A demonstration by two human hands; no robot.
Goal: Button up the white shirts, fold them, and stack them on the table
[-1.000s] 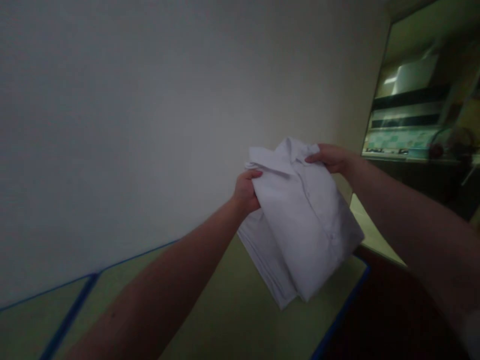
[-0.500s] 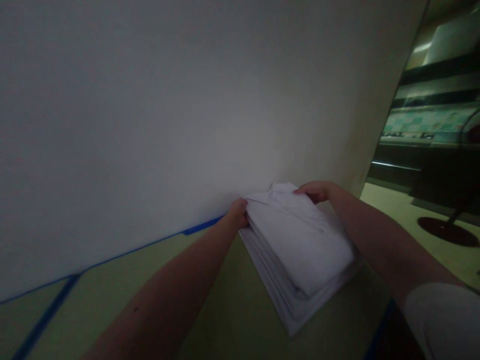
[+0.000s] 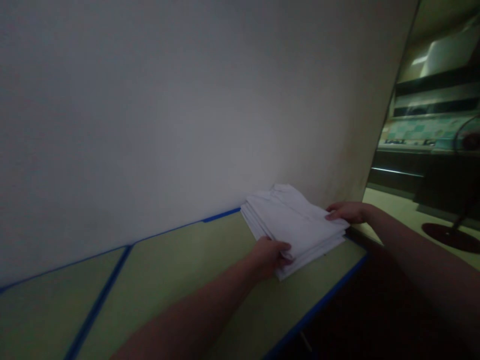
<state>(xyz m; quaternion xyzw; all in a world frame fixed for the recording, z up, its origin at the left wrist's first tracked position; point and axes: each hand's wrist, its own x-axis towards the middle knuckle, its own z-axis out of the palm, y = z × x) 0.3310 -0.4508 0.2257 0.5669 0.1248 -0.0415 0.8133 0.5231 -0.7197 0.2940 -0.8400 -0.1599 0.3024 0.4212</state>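
Note:
A stack of folded white shirts [image 3: 292, 225] lies on the green table [image 3: 187, 270], against the white wall near the table's right end. My left hand [image 3: 270, 254] is at the stack's near corner, its fingers curled round the edge. My right hand [image 3: 347, 212] rests on the stack's right edge with its fingers stretched out flat. Both forearms reach in from the bottom of the view. The picture is dim.
Blue tape lines [image 3: 101, 300] divide the table top and run along its front edge [image 3: 318, 305]. The white wall [image 3: 168, 110] stands right behind the table. To the right an opening shows a kitchen counter [image 3: 423, 145] and a standing fan's base [image 3: 450, 232] on the floor.
The folded shirt I held up in both hands has come down onto the stack. My left hand has moved to the stack's near corner and my right hand to its right edge.

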